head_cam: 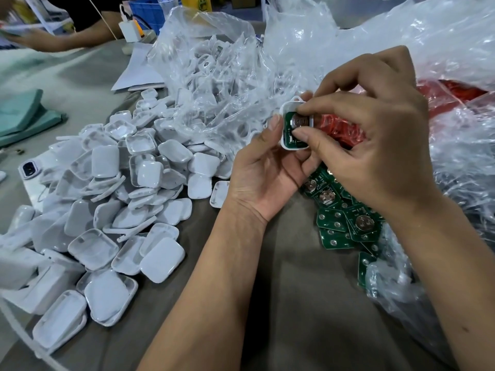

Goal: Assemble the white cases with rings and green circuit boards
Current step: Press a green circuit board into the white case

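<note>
White case halves (112, 199) lie heaped at the left within easy reach. Further right, the left hand (263, 172) cups one white case (288, 141) from below, fingers curled round its edges to steady it. Right hand (375, 153) pinches the green board (293, 129) into it. Spare boards (345, 218) wait below.

A phone (30, 170) lies at the left edge, partly under the pile. Folded green cloth (22, 113) sits further left. Behind, papers (139, 73), a white charger (130, 30), a blue crate (148, 12) and another person's arm (77, 36).
</note>
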Demonstrator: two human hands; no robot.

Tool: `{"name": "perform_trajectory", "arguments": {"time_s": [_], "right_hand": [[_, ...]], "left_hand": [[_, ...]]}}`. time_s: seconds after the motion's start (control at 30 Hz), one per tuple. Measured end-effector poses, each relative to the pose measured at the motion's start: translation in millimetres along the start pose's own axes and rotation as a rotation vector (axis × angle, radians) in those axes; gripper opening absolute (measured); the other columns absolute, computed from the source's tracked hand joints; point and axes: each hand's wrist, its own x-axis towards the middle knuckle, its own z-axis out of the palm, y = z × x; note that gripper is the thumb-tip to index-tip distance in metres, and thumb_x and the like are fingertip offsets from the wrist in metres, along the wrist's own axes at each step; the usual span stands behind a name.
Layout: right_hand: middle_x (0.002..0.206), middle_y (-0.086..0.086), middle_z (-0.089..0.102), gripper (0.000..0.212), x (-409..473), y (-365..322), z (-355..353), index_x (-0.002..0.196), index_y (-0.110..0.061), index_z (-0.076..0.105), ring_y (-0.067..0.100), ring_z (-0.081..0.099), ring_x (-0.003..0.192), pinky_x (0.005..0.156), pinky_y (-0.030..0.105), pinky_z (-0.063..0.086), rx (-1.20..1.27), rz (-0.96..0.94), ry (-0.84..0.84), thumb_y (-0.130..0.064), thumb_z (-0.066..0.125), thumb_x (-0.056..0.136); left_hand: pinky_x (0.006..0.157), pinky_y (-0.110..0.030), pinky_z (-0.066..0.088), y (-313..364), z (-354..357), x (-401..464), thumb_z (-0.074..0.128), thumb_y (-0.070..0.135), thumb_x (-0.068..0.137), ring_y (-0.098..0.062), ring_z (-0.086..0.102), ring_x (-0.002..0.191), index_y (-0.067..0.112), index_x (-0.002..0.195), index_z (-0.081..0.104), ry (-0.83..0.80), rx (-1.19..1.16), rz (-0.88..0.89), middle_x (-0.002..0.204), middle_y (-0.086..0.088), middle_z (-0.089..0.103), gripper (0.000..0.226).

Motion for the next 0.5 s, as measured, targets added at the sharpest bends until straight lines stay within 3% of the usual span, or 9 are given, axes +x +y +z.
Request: {"name": "perform_trajectory", "arguments": {"time_s": [0.3, 0.5], "right_hand": [[0.102, 0.01, 0.07, 0.025, -0.1, 0.8, 0.5, 0.104, -0.008, 0.081, 0.021, 0.045, 0.104, 0.083, 0.01, 0.031, -0.023, -0.018, -0.01, -0.03, 0.081, 0.092], [0.1, 0.009, 0.07, 0.025, 1.1, -0.4, 0.2, 0.106, -0.008, 0.082, 0.032, 0.055, 0.102, 0.081, 0.013, 0.033, -0.092, -0.042, -0.003, -0.029, 0.08, 0.093]], "left_hand": [[0.094, -0.033, 0.053, 1.2, 0.2, -0.1, 0.08, 0.024, 0.078, -0.019, 0.071, 0.092, 0.009, 0.106, 0.075, 0.004, 0.002, -0.016, 0.1, -0.007, 0.073, 0.033], [0.093, -0.035, 0.054, 1.4, -0.8, 0.8, 0.079, 0.024, 0.08, -0.022, 0.07, 0.093, 0.007, 0.113, 0.069, 0.013, 0.008, -0.016, 0.104, -0.009, 0.072, 0.038]]}}
